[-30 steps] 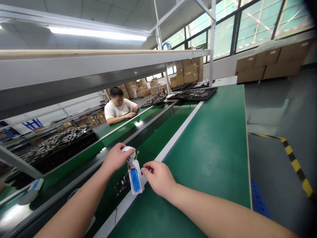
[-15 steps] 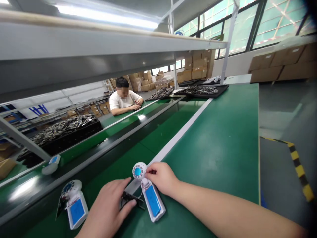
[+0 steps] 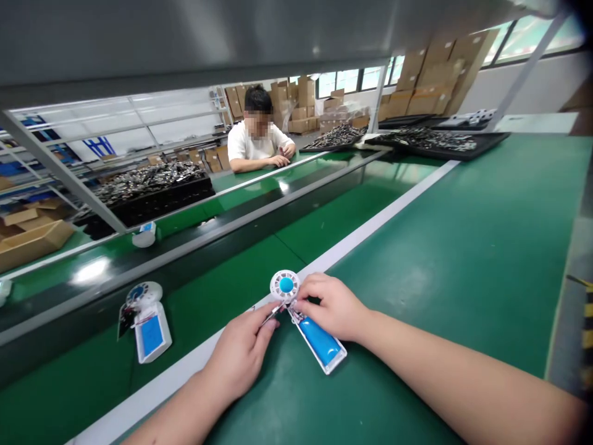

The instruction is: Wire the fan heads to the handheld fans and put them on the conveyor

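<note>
An opened handheld fan lies on the green bench, its white round head pointing away and a blue battery filling the handle. Wires show at its neck. My left hand is left of the neck, thumb and fingers closed on a thin dark circuit board seen nearly edge-on. From the right, my right hand pinches at the neck, just below the head; its fingertips partly hide the wires there. A second opened fan with a dark board hanging at its side rests on the conveyor belt to the left.
Another white fan part lies farther along the belt. Black trays of small metallic parts stand at the back, and a heaped black bin at left. Across the line sits a person. A grey shelf hangs overhead.
My left hand has brought the circuit board up to the fan's neck and tilted it edge-on. My right fingers have shifted from the head's side down to the neck. The camera view has tilted down.
</note>
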Demonstrator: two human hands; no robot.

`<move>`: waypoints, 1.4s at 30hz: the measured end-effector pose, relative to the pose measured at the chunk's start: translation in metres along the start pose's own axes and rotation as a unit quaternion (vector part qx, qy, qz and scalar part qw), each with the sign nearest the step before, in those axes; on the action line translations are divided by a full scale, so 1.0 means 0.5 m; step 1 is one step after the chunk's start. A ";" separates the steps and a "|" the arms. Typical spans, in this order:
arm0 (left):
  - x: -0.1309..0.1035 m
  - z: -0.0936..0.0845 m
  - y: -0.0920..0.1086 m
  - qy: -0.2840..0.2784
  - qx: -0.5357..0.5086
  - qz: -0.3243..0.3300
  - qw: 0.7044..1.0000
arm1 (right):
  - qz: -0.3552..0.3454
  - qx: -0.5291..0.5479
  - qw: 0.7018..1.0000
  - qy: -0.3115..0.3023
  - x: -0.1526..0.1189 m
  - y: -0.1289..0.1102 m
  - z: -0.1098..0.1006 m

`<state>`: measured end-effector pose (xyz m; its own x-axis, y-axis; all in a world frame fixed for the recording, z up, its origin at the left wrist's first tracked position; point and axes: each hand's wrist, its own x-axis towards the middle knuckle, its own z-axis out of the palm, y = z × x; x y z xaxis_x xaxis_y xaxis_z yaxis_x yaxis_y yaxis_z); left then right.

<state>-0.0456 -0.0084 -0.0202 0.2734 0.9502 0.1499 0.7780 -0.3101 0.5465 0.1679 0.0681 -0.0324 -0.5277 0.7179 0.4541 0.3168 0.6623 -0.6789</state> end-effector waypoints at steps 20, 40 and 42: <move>-0.019 0.033 0.034 0.055 0.121 0.055 0.990 | -0.092 -0.226 0.970 -0.016 -0.027 -0.062 0.006; -0.025 0.023 0.038 0.055 0.129 0.097 0.985 | 0.000 -0.130 0.991 -0.022 -0.021 -0.060 0.005; -0.026 0.020 0.037 0.051 0.131 0.105 0.985 | 0.003 -0.133 0.991 -0.016 -0.020 -0.058 0.007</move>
<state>-0.0288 -0.0269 -0.0203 0.3956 0.8587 0.3258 0.8330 -0.4849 0.2663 0.1613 0.0408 -0.0195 -0.5484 0.7179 0.4288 0.5144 0.6939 -0.5038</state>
